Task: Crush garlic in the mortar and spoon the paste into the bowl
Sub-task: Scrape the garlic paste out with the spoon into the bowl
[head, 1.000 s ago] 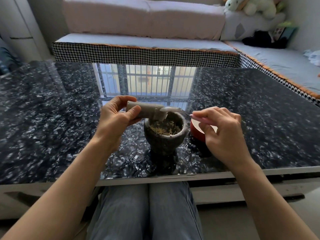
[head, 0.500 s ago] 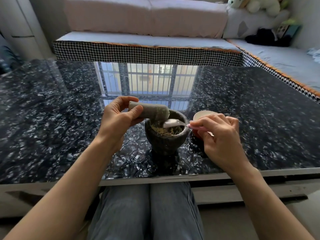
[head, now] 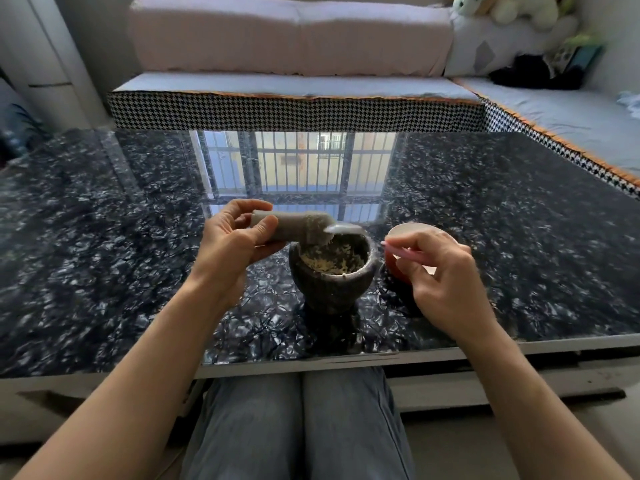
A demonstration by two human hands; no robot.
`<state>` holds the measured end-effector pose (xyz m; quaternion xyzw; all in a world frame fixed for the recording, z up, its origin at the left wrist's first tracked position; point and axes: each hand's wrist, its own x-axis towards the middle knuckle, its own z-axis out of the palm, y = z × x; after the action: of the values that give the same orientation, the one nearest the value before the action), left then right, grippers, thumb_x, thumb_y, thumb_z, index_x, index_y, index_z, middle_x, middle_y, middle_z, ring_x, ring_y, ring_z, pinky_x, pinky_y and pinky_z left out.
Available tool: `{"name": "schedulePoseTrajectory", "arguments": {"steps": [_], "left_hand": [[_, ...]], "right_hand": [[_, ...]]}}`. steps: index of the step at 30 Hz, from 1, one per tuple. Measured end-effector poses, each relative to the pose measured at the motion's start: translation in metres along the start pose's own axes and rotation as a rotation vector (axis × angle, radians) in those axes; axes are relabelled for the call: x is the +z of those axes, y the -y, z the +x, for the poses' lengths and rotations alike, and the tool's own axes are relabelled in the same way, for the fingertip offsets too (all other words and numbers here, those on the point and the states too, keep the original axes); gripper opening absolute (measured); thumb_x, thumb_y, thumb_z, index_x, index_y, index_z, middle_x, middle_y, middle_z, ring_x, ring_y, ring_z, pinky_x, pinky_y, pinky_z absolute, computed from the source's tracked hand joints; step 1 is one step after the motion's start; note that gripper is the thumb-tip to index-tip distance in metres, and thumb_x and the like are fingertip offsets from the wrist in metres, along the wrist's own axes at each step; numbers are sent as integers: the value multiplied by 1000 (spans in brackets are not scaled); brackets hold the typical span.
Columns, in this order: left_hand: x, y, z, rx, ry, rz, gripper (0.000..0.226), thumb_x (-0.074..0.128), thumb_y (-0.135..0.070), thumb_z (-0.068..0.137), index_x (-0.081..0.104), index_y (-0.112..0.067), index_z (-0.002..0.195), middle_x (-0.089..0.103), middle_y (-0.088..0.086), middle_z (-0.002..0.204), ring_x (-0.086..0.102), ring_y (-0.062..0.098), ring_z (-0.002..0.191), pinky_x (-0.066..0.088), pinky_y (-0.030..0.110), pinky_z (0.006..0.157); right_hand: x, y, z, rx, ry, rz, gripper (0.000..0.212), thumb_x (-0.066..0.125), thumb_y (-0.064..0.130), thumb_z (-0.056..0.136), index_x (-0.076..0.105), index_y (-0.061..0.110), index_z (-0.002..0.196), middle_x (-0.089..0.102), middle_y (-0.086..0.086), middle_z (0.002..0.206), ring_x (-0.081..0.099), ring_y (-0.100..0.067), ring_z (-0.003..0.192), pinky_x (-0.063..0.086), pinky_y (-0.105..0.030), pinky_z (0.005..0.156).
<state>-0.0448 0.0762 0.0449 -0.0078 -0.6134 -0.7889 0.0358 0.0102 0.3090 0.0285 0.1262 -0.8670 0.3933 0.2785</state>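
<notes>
Bowl [head: 412, 230] half hidden behind right hand [head: 446, 275], which pinches spoon [head: 346, 229] handle; left hand [head: 232, 244] grips pestle [head: 294, 226] level over mortar [head: 332, 282]

A speckled dark grey stone mortar [head: 334, 277] holds pale yellow crushed garlic paste [head: 329, 259]. A grey stone pestle [head: 294, 227] meets a white-bowled, pink-handled plastic spoon [head: 346, 229]. The small round bowl [head: 405, 237] is red outside, cream inside. The glossy tabletop [head: 104, 254] is black with white marbling.
</notes>
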Motion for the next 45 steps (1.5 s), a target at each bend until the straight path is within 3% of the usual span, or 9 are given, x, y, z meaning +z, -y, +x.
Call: {"name": "schedulePoseTrajectory", "arguments": {"steps": [3, 7, 15, 23, 30, 33, 37, 40, 45], "left_hand": [[0, 1, 0, -13, 4, -18, 13, 55, 1, 86, 56, -12, 83, 53, 9, 94, 60, 20, 86, 58, 29, 65], [0, 0, -1, -10, 34, -2, 16, 56, -3, 86, 60, -15, 77, 56, 9, 96, 60, 19, 88, 58, 32, 68], [1, 2, -1, -11, 28, 53, 13, 59, -5, 85, 62, -16, 78, 58, 10, 99, 60, 21, 89, 56, 27, 63], [2, 2, 5, -13, 20, 109, 9, 59, -10, 86, 61, -17, 79, 57, 8, 98, 58, 17, 87, 55, 24, 59], [3, 5, 11, 38, 19, 228, 10, 55, -19, 90, 64, -19, 86, 61, 4, 80, 54, 9, 48, 42, 18, 40], [3, 7, 13, 11, 28, 200, 14, 52, -21, 92, 65, -19, 85, 60, 2, 78, 47, 8, 44, 36, 17, 38], [-1, 6, 13, -70, 76, 138, 5, 58, -15, 87, 62, -15, 89, 59, 3, 80, 47, 10, 46, 34, 17, 39], [-4, 6, 13, -78, 107, 135, 12, 61, -6, 83, 62, -14, 92, 59, 3, 80, 47, 10, 48, 36, 18, 40], [-2, 7, 15, -70, 92, 110, 7, 59, -6, 85, 62, -13, 86, 56, 3, 74, 45, 8, 44, 35, 18, 36]], "right_hand": [[-1, -2, -4, -31, 38, -106, 34, 68, -6, 73, 68, 23, 91, 62, 15, 90, 53, -10, 93, 34, -54, 91], [-8, 4, 3, -44, -23, -26, 36, 68, -4, 73, 66, 24, 95, 63, 16, 95, 57, -13, 98, 39, -54, 89], [3, 8, 10, -80, -10, -147, 31, 68, -2, 74, 68, 19, 97, 66, 10, 95, 57, -12, 96, 27, -30, 93], [2, 1, -5, -156, 9, -290, 26, 59, 4, 73, 69, 21, 90, 68, 8, 92, 53, -10, 90, 26, -34, 81], [-1, 6, 0, -120, -77, -222, 24, 63, 8, 77, 68, 21, 96, 66, 9, 96, 54, -9, 93, 22, -22, 90], [4, 8, 6, -123, -88, -251, 27, 66, 4, 77, 68, 20, 98, 66, 8, 94, 55, -11, 91, 20, -18, 89], [7, 6, 5, -172, -83, -284, 22, 64, 7, 78, 69, 19, 96, 67, 5, 93, 56, -14, 89, 24, -26, 87], [10, 4, 1, -186, -46, -356, 20, 57, 12, 78, 70, 18, 92, 68, 3, 91, 58, -19, 88, 27, -37, 81], [5, 4, 1, -131, -74, -258, 25, 63, 5, 76, 69, 20, 95, 66, 7, 95, 56, -14, 93, 24, -28, 86]]}}
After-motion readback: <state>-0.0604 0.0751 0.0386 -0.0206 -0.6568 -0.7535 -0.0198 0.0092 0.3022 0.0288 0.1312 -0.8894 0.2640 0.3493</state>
